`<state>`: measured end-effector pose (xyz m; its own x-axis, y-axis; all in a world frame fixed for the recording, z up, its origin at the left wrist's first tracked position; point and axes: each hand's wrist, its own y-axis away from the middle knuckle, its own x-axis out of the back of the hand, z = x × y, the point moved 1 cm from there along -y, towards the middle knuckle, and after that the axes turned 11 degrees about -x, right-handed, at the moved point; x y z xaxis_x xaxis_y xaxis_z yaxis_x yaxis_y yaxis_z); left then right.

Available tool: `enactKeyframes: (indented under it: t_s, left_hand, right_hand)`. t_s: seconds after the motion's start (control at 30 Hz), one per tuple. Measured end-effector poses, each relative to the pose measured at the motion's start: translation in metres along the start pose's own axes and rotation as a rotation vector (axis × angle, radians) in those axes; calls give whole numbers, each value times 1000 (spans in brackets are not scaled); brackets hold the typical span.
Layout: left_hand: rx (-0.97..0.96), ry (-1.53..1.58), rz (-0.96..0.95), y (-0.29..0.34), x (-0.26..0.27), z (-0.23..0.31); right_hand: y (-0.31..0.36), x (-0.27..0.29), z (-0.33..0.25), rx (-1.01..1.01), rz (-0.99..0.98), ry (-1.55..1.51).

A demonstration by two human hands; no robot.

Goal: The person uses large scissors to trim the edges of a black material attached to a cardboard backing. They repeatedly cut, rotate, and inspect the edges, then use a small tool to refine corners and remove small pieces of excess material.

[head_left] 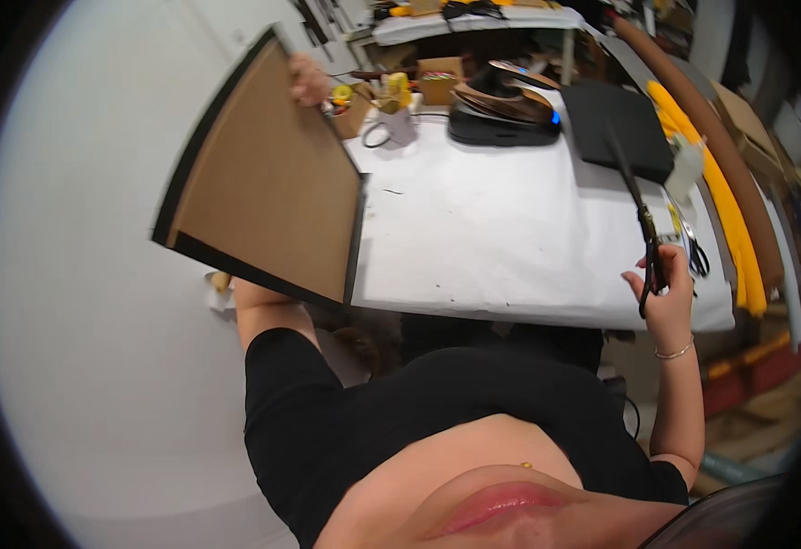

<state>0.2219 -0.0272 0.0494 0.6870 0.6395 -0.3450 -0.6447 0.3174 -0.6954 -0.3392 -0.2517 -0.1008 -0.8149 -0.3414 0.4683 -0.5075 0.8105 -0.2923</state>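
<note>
My left hand (308, 80) is closed round the far upper edge of a large brown board (268, 174) with black covering folded along its edges. The board is tilted up at the table's left side and hides most of my left forearm. At the right front of the table, my right hand (670, 288) grips the handles of long dark scissors (640, 201). Their blades point away from me, raised over the table and slightly smeared by motion. Close to that hand lies a second pair of scissors (697, 254) with black handles.
A white-covered table (473, 224) carries a cordless iron (505, 96) on its base, a black panel (612, 123), a mug of tools (398, 123) and a small cardboard box (440, 80). Rolled yellow material (725, 192) and a brown roll (748, 174) line the right side. A white wall (80, 229) stands left.
</note>
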Motion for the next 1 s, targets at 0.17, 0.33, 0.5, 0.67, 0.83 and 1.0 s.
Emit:
enactKeyframes:
  t_s: [0.17, 0.33, 0.5, 0.67, 0.83, 1.0]
  left_hand:
    - [242, 528, -1049, 18, -86, -3]
    - [516, 565, -1157, 77, -103, 8]
    - [406, 371, -922, 118, -129, 11]
    - [396, 233, -932, 127, -133, 21]
    - [417, 223, -922, 131, -132, 12]
    - [397, 206, -940, 133, -139, 16]
  right_hand:
    - [-16, -19, -73, 252, -149, 66]
    - [-26, -21, -102, 353, -215, 43]
    - [-43, -22, -109, 307, -252, 121]
    - [-44, -25, -99, 327, -270, 68]
    - [-46, -29, -94, 336, -244, 71]
    - [-48, -30, -89, 325, -238, 79]
